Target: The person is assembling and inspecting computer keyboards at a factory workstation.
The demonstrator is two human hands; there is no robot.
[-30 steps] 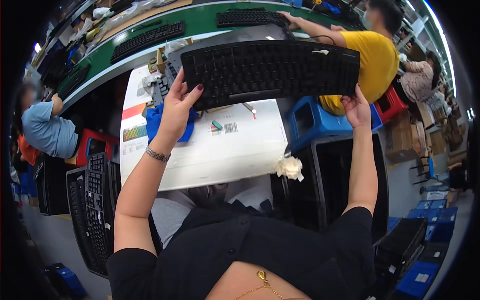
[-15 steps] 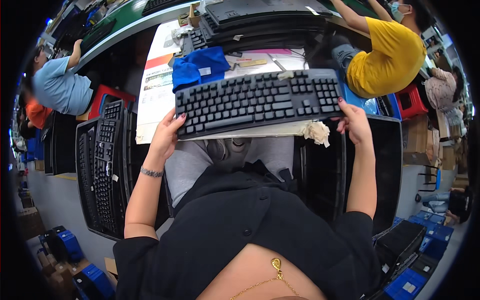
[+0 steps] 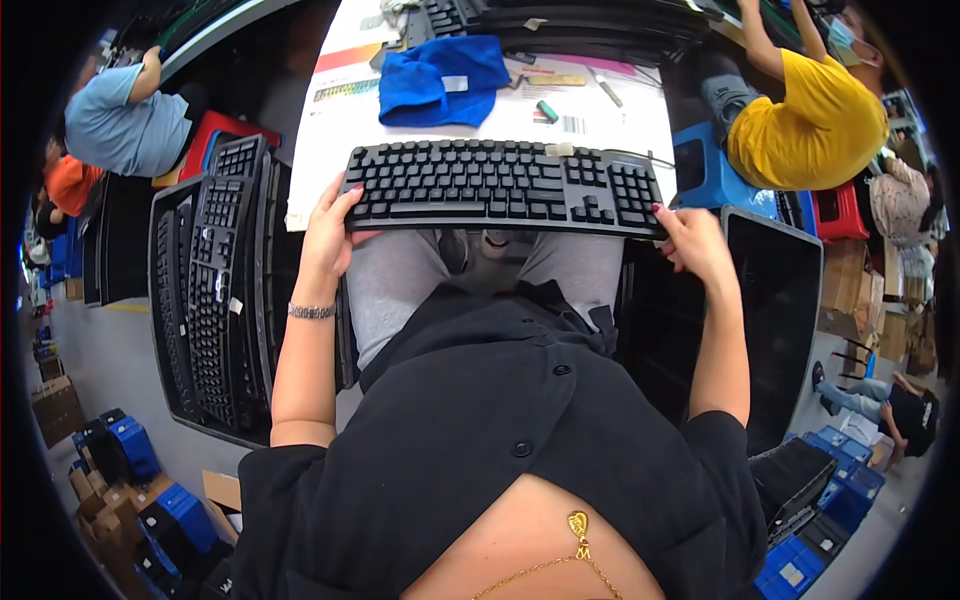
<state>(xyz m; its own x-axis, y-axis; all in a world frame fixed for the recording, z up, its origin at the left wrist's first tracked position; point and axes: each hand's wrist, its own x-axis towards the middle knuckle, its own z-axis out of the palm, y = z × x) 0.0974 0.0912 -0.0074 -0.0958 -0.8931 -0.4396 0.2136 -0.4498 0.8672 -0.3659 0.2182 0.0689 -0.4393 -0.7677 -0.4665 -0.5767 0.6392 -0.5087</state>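
Black keyboard held by both ends over the lap, at the desk's near edge.

The left hand grips the keyboard at its nine o'clock end, the right hand at its three o'clock end, equally near; its long axis runs nine to three. Towards nine o'clock a tray holds stacked black keyboards. At twelve o'clock, on the white desk, lies a blue cloth; farther off are more keyboards.
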